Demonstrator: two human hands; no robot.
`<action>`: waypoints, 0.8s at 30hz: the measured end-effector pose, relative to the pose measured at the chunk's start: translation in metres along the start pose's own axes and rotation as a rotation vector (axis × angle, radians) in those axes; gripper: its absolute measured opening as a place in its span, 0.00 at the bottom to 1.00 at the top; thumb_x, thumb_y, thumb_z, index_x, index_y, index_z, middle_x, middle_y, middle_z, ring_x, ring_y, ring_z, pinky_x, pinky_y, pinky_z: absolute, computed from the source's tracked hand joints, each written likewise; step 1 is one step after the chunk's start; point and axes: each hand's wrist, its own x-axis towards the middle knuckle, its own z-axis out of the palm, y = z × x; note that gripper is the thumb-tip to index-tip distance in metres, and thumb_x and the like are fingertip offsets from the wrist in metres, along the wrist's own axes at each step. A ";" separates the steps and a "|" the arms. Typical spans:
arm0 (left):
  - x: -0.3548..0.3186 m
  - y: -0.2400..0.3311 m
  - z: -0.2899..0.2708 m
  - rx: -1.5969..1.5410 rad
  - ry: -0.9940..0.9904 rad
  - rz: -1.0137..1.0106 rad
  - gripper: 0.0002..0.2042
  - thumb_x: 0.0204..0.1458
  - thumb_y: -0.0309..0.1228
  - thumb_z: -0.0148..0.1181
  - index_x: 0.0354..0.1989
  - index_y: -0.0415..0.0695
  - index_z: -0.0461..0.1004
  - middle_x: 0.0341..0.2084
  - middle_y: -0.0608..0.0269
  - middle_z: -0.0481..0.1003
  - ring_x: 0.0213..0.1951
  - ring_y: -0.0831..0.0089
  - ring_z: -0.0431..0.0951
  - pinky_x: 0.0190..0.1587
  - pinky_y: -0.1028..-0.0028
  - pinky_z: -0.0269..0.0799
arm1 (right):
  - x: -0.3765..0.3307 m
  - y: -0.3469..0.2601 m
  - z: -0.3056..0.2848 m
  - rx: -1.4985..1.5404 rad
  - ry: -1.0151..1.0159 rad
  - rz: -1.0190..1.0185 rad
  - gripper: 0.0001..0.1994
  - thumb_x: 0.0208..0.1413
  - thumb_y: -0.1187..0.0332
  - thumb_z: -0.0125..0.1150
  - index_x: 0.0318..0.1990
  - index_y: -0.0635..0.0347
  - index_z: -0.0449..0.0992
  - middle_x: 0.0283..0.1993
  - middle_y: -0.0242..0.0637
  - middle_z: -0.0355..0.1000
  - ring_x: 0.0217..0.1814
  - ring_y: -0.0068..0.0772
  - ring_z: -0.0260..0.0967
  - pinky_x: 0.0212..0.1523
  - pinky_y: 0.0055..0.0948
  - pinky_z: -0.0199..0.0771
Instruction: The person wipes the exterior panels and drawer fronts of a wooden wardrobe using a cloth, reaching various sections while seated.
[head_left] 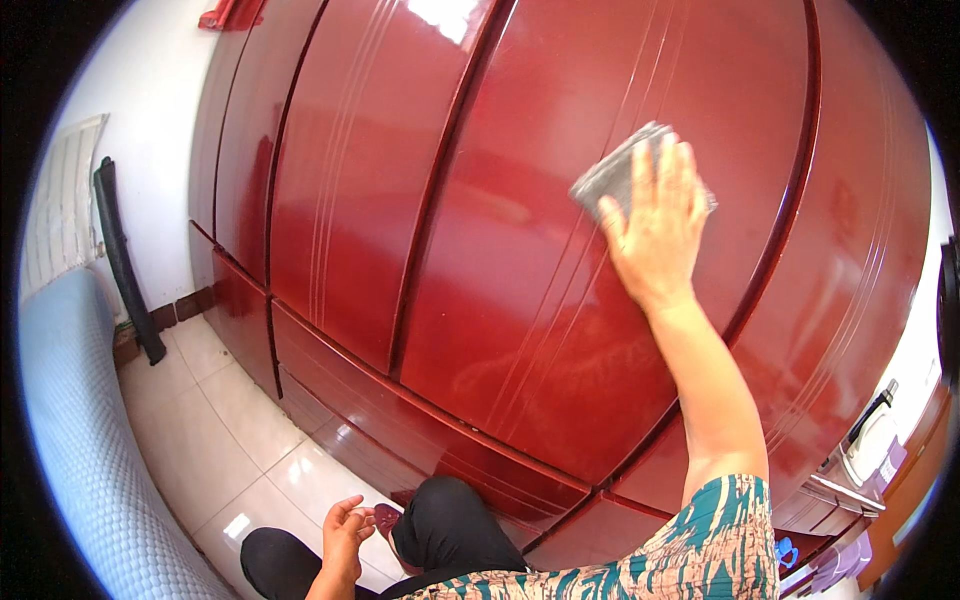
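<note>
My right hand (657, 225) presses a folded grey cloth (612, 176) flat against the glossy red wardrobe door (510, 270). Its fingers lie over the cloth, and the arm reaches up from the lower right in a patterned sleeve. Parts of the cloth stick out left of the thumb and beyond the fingertips; the rest is under the palm. Low down, between my knees, my left hand (343, 535) is held in the air with loosely bent fingers and nothing in them. It touches neither the wardrobe nor the cloth.
Drawer fronts (400, 430) run along the wardrobe's base. A bed with a light blue quilted cover (85, 430) stands at the left. A long black rolled item (125, 260) leans on the white wall. Pale tiles (200, 430) cover the floor. A cabinet with objects (830, 500) stands at the right.
</note>
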 end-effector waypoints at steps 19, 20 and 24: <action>0.008 -0.011 -0.025 0.049 0.069 -0.094 0.16 0.53 0.27 0.50 0.51 0.38 0.65 0.36 0.56 0.74 0.36 0.71 0.74 0.39 0.76 0.71 | -0.007 -0.110 0.038 0.386 -0.256 -0.278 0.39 0.44 0.51 0.62 0.61 0.63 0.58 0.68 0.48 0.48 0.72 0.46 0.40 0.69 0.44 0.39; 0.008 -0.011 -0.023 0.051 0.056 -0.089 0.17 0.54 0.29 0.51 0.51 0.38 0.65 0.36 0.57 0.74 0.37 0.72 0.74 0.39 0.76 0.70 | 0.011 -0.092 0.041 0.290 -0.168 -0.229 0.37 0.45 0.49 0.60 0.61 0.60 0.59 0.68 0.46 0.48 0.72 0.45 0.39 0.69 0.44 0.38; 0.011 -0.013 -0.012 0.034 -0.001 -0.081 0.15 0.55 0.29 0.51 0.50 0.40 0.65 0.36 0.61 0.75 0.37 0.74 0.73 0.41 0.76 0.68 | 0.061 -0.025 0.048 -0.173 0.135 -0.053 0.36 0.53 0.42 0.47 0.63 0.59 0.58 0.68 0.46 0.49 0.71 0.44 0.43 0.66 0.44 0.44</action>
